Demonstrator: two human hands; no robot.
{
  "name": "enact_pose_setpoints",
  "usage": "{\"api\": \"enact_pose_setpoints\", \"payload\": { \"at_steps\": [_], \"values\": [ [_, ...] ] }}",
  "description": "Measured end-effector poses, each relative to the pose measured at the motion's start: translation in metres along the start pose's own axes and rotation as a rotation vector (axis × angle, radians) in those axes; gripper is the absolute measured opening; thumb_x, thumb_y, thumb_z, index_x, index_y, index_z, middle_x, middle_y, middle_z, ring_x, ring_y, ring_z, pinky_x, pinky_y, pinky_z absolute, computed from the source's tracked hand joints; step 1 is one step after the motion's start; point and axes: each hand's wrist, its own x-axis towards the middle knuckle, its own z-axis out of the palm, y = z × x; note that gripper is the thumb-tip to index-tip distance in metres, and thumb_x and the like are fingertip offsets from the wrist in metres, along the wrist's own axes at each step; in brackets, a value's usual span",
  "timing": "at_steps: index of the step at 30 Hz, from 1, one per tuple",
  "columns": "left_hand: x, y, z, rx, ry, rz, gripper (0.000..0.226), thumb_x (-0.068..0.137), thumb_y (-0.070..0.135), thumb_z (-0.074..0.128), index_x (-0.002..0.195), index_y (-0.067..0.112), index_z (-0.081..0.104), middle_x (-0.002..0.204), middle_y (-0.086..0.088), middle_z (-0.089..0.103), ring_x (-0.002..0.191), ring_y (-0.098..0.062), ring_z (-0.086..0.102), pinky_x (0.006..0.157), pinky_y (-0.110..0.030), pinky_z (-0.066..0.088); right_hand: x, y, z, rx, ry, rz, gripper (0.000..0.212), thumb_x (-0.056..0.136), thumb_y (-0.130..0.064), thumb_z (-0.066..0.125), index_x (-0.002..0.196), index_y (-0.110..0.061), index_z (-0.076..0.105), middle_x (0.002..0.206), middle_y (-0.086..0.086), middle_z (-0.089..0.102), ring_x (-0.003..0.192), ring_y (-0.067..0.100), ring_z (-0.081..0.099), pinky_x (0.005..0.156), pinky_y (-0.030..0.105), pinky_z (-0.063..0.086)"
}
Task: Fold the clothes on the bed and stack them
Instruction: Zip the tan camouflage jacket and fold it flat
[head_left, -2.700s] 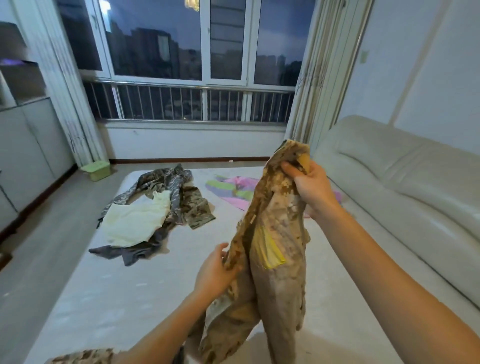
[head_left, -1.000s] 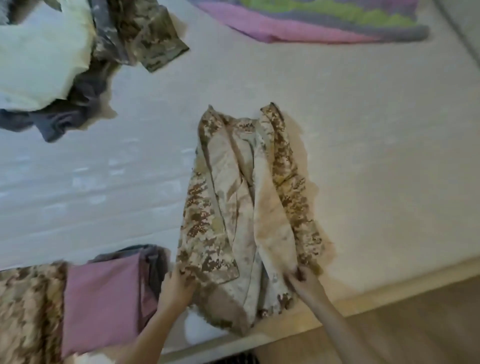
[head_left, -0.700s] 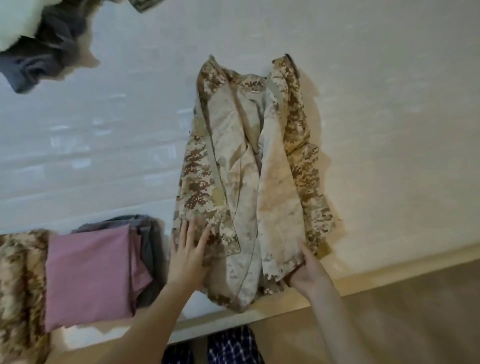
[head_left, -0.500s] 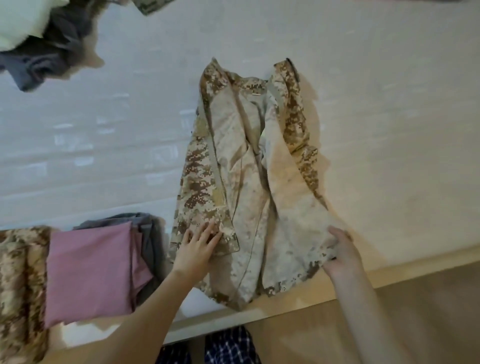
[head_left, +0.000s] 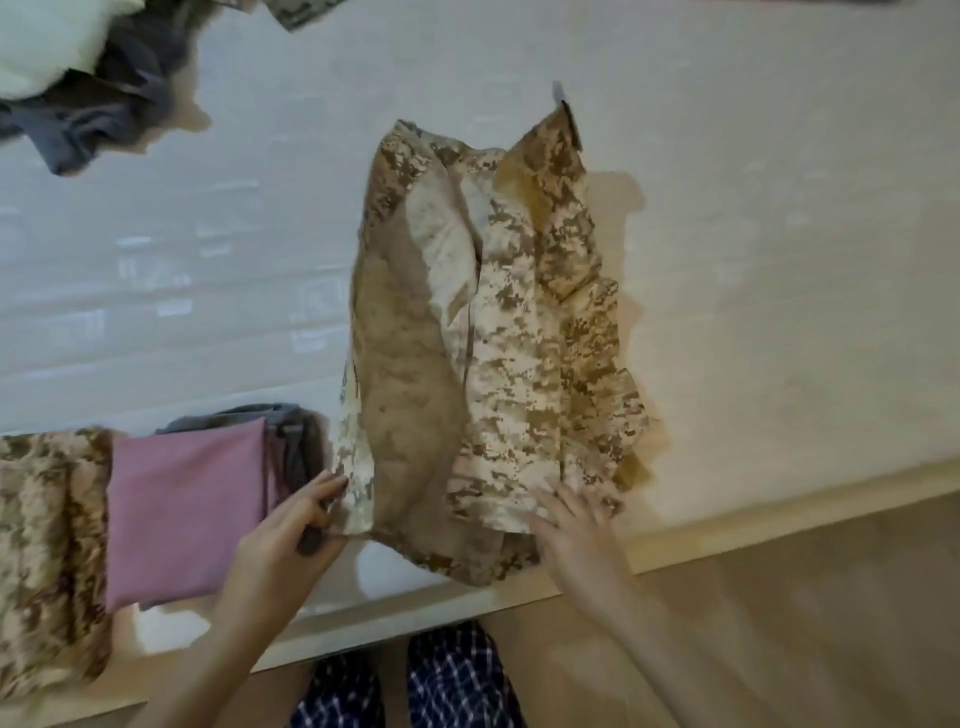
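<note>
A tan desert-camouflage jacket (head_left: 519, 332) lies lengthwise on the white bed (head_left: 779, 260), its collar pointing away from me. Its left front panel is turned back, showing the plain tan lining. My left hand (head_left: 291, 530) pinches the jacket's lower left hem corner. With its fingers spread flat, my right hand (head_left: 571, 519) presses on the lower right hem. At the near left edge sit folded clothes: a pink piece (head_left: 182, 509) on a grey one (head_left: 291, 441), next to a folded camouflage piece (head_left: 47, 556).
A loose heap lies at the far left, with a dark grey garment (head_left: 104, 109) and a pale cream one (head_left: 47, 47). The bed's near edge (head_left: 779, 514) runs right under my hands, with wooden floor (head_left: 831, 623) beyond it at the right.
The right front panel has been flipped over, so camouflage shows where lining was. My left hand went from lying flat to pinching the left hem corner; my right hand now lies flat.
</note>
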Motion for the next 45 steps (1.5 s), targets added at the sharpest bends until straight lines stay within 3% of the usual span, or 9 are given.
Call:
{"api": "enact_pose_setpoints", "payload": {
  "at_steps": [3,9,16,20,25,30,36,40,45],
  "values": [
    [-0.005,-0.001,0.016,-0.048,0.047,-0.169,0.04,0.069,-0.003,0.079,0.075,0.022,0.047,0.111,0.009,0.068,0.085,-0.001,0.064,0.064,-0.024,0.05,-0.004,-0.004,0.05,0.181,-0.263,0.238,0.046,0.097,-0.016,0.042,0.142,-0.02,0.039,0.158,0.003,0.014,0.146,0.022,0.003,0.116,0.046,0.005],
    [0.0,-0.001,0.04,-0.068,0.024,-0.282,0.041,0.078,0.003,0.072,0.073,0.025,0.037,0.102,0.01,0.068,0.087,-0.008,0.065,0.058,-0.02,0.045,-0.004,-0.043,0.058,0.379,0.185,0.339,0.016,0.077,-0.001,0.069,0.091,-0.009,0.07,0.092,0.005,0.062,0.087,0.027,0.062,0.072,0.035,0.046],
    [-0.004,-0.011,0.03,0.322,-0.147,-0.018,0.026,0.066,-0.004,0.077,0.077,0.01,0.058,0.082,0.002,0.067,0.06,-0.018,0.059,0.044,-0.022,0.032,0.065,-0.069,0.062,0.292,0.013,0.279,0.062,0.09,-0.025,0.055,0.145,-0.015,0.028,0.152,0.007,0.02,0.142,0.028,0.014,0.116,0.049,0.014],
    [-0.002,-0.021,0.031,0.318,-0.143,-0.05,0.033,0.069,-0.001,0.075,0.071,0.014,0.046,0.069,0.005,0.055,0.053,-0.016,0.048,0.042,-0.022,0.023,0.098,-0.06,0.074,0.197,0.029,0.338,0.061,0.092,-0.027,0.054,0.145,-0.012,0.027,0.148,0.009,0.028,0.135,0.029,0.026,0.11,0.044,0.031],
    [0.013,-0.017,0.037,0.181,-0.1,-0.175,0.023,0.086,0.003,0.06,0.107,0.011,0.059,0.104,-0.004,0.066,0.087,-0.025,0.063,0.061,-0.032,0.044,0.098,-0.024,0.046,0.933,0.246,0.64,0.015,0.095,-0.018,0.05,0.098,-0.009,0.062,0.085,-0.001,0.061,0.067,0.011,0.052,0.065,0.028,0.046],
    [0.049,0.017,0.026,-0.116,0.106,-0.308,0.021,0.09,-0.003,0.048,0.091,0.007,0.067,0.088,-0.001,0.055,0.085,-0.024,0.055,0.072,-0.033,0.041,0.052,0.024,-0.004,1.613,0.536,0.879,0.005,0.095,-0.023,0.054,0.098,-0.022,0.059,0.094,-0.007,0.065,0.091,0.01,0.062,0.092,0.032,0.044],
    [0.021,0.077,0.047,-0.221,0.033,0.113,0.012,0.084,0.006,0.054,0.079,0.006,0.065,0.1,-0.007,0.064,0.115,-0.018,0.055,0.096,-0.043,0.047,0.003,0.045,-0.038,1.673,0.813,0.772,0.014,0.097,-0.011,0.047,0.104,-0.009,0.059,0.11,0.011,0.066,0.104,0.023,0.064,0.095,0.039,0.051],
    [0.001,0.078,0.103,0.085,-0.397,0.08,0.02,0.092,0.017,0.056,0.108,0.02,0.067,0.148,-0.005,0.04,0.145,-0.019,0.017,0.119,-0.051,0.01,-0.009,0.051,-0.044,1.47,0.83,0.766,0.014,0.098,-0.013,0.048,0.094,-0.019,0.061,0.099,0.007,0.066,0.096,0.021,0.063,0.092,0.042,0.048],
    [-0.011,0.037,0.111,0.151,-0.586,-0.007,0.038,0.093,0.027,0.054,0.131,0.03,0.052,0.154,0.004,0.029,0.145,-0.018,0.016,0.118,-0.045,0.004,-0.02,0.051,-0.052,1.041,0.832,0.587,0.02,0.098,-0.021,0.049,0.09,-0.036,0.06,0.086,-0.017,0.065,0.082,-0.011,0.059,0.073,0.006,0.043]
  ]
}}
